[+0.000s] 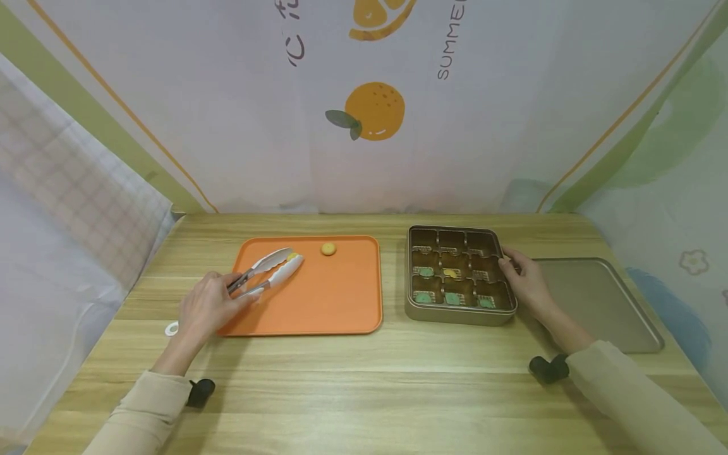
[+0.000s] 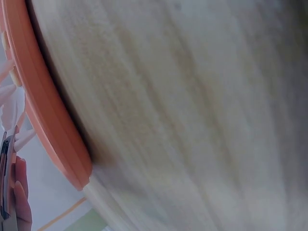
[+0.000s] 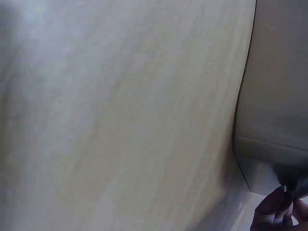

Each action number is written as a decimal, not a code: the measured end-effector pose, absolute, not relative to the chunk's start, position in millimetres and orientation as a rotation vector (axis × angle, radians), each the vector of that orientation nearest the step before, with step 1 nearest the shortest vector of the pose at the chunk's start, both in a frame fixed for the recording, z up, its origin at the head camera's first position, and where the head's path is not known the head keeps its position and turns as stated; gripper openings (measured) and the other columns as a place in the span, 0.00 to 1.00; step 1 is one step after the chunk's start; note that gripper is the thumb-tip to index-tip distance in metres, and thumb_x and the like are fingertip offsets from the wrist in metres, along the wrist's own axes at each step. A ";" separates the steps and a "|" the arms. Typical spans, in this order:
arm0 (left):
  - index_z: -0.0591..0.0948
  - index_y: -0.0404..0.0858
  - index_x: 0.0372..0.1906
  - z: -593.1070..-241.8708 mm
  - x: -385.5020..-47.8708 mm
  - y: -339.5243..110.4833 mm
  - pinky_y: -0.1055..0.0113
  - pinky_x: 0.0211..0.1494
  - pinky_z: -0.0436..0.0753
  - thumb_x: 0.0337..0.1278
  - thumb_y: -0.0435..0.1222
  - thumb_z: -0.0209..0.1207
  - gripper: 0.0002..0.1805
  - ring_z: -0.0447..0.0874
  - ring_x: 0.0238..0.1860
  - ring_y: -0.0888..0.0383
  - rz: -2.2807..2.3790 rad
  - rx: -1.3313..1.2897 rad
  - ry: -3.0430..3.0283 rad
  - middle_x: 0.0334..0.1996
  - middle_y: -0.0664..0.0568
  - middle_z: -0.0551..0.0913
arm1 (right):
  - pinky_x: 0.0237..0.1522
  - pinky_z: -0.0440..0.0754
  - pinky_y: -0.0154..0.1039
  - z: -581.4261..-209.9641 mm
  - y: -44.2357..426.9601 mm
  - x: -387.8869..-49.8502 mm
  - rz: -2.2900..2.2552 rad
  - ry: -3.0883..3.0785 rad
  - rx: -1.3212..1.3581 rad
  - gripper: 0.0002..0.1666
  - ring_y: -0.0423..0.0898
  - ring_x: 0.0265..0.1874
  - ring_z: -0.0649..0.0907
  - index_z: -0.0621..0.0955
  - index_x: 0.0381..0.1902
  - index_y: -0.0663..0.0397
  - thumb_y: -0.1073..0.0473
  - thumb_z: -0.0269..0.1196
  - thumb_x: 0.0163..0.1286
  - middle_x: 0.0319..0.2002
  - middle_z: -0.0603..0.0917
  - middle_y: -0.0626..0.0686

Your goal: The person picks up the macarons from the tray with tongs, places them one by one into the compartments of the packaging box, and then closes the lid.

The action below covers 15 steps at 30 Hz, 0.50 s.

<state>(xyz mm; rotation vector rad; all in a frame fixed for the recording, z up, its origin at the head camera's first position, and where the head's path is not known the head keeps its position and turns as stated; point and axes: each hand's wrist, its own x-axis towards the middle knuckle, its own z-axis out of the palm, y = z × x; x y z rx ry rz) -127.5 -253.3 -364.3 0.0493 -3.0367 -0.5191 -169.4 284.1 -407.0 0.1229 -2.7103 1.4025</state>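
Note:
My left hand (image 1: 207,306) holds metal tongs with white tips (image 1: 284,273) over an orange tray (image 1: 330,303). Between the spread tips lies a small yellow piece (image 1: 292,256); whether they touch it, I cannot tell. A round golden biscuit (image 1: 328,249) sits near the tray's back edge. My right hand (image 1: 529,284) grips the right side of a bronze tin (image 1: 455,315), thumb at its rim. The tin is divided into several compartments. Green pieces (image 1: 454,299) lie in the front row and the middle-left compartment, and a yellow piece (image 1: 452,273) is in the centre one.
Right of the tin, partly behind my right forearm, a flat bronze lid (image 1: 597,303) lies on the wooden table (image 1: 364,392). A printed cloth (image 1: 483,151) hangs behind the table's back edge. Black devices (image 1: 200,393) are strapped at both wrists.

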 end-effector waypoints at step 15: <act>0.80 0.36 0.53 -360.3 -126.8 -248.5 0.65 0.23 0.64 0.45 0.51 0.68 0.32 0.70 0.27 0.53 -0.569 0.036 -3.001 0.34 0.41 0.77 | 0.33 0.76 0.24 -405.5 284.0 -168.6 1.406 -2.714 0.135 0.31 0.31 0.32 0.74 0.60 0.67 0.73 0.54 0.46 0.76 0.43 0.75 0.69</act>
